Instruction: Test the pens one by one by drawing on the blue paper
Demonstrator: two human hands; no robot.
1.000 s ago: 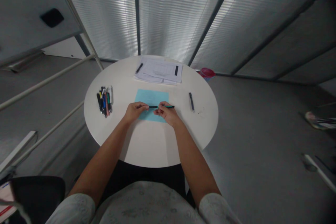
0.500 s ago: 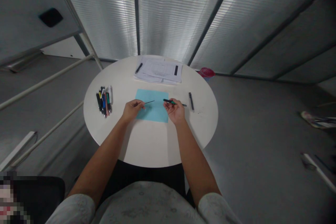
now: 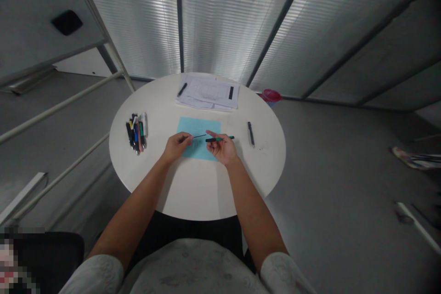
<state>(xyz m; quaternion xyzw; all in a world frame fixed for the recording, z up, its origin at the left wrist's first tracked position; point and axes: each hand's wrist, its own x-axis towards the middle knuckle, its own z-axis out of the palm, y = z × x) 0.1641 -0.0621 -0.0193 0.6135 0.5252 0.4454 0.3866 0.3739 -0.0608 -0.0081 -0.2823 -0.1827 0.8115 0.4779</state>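
My left hand (image 3: pixel 178 145) pinches a thin dark pen refill (image 3: pixel 200 136), its free end pointing right. In my right hand (image 3: pixel 223 149) lies a black and green pen barrel (image 3: pixel 214 139), held level between the fingers. The refill's tip is close to my right fingertips; whether they touch it I cannot tell. Both hands are above a light blue sheet (image 3: pixel 198 124) on the round white table (image 3: pixel 193 188). To the right of my right hand rests a dark pen (image 3: pixel 251 134).
Several pens and markers (image 3: pixel 137 133) lie in a bunch on the table's left side. A stack of printed papers (image 3: pixel 208 94) with a black pen (image 3: pixel 182 89) on it is at the far edge. A pink basket (image 3: pixel 272 95) stands on the floor behind.
My right hand has moved left and slightly down with the pen barrel, and my left hand has shifted a little right with the refill. The gap between them has narrowed.
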